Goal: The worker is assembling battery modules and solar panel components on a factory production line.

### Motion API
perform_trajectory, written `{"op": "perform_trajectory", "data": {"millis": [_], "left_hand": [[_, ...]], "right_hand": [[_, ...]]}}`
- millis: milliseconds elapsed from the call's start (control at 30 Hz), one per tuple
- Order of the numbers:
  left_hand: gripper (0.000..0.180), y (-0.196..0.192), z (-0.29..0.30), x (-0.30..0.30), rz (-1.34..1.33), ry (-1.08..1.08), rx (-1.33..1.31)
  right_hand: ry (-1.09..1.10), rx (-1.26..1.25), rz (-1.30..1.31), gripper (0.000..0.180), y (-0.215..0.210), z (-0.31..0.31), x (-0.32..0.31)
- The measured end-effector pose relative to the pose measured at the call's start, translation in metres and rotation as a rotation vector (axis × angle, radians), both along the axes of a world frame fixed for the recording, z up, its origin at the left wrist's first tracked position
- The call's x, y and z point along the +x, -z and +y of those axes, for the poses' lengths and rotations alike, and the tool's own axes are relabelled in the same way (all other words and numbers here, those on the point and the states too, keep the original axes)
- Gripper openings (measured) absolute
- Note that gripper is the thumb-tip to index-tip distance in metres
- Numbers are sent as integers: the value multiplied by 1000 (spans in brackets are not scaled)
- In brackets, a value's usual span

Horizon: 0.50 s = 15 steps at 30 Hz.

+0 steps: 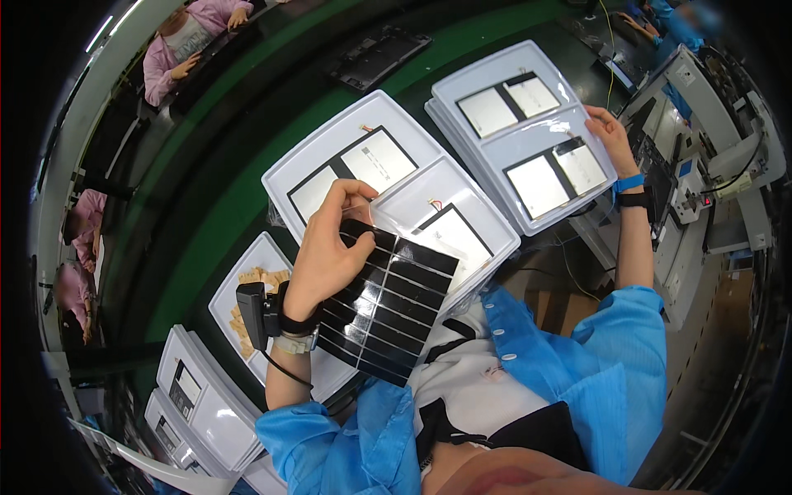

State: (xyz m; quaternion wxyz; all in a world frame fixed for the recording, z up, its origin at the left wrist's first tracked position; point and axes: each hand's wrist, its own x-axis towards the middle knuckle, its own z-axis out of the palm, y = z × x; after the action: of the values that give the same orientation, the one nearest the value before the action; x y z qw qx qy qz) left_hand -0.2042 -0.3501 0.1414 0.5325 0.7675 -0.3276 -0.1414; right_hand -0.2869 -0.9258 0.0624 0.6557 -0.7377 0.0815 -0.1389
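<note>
My left hand (334, 247) is closed, thumb and fingers pinching the upper edge of a glossy sheet of black strips (388, 301) divided by pale lines. The sheet hangs tilted over the near edge of a white divided tray (285, 169). Flat silver battery packs (378, 161) with black borders and small coloured leads lie in that tray, one partly hidden by my hand and the sheet. Out to the right, my right hand (610, 136) grips the right rim of another white tray (528, 51), top of a stack, with battery packs (536, 186) in both compartments.
A smaller white tray (221, 301) with tan pieces (245, 326) stands at left, near more stacked trays (223, 412). A black device part (379, 58) lies on the green-edged bench beyond. Grey equipment (693, 186) is at right. Other people sit at far left and far right.
</note>
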Motion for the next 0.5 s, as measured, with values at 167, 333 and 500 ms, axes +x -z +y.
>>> {"op": "perform_trajectory", "data": {"millis": [167,333,500], "left_hand": [[48,6,1,2,44,-14,-13],[41,10,7,5,160,-98,-164],[30,7,15,9,227,-162,-238]], "right_hand": [[84,-434,73,29,67,-5,21],[295,-760,73,29,66,8,30],[79,-592,251,26,76,-27,29]]}}
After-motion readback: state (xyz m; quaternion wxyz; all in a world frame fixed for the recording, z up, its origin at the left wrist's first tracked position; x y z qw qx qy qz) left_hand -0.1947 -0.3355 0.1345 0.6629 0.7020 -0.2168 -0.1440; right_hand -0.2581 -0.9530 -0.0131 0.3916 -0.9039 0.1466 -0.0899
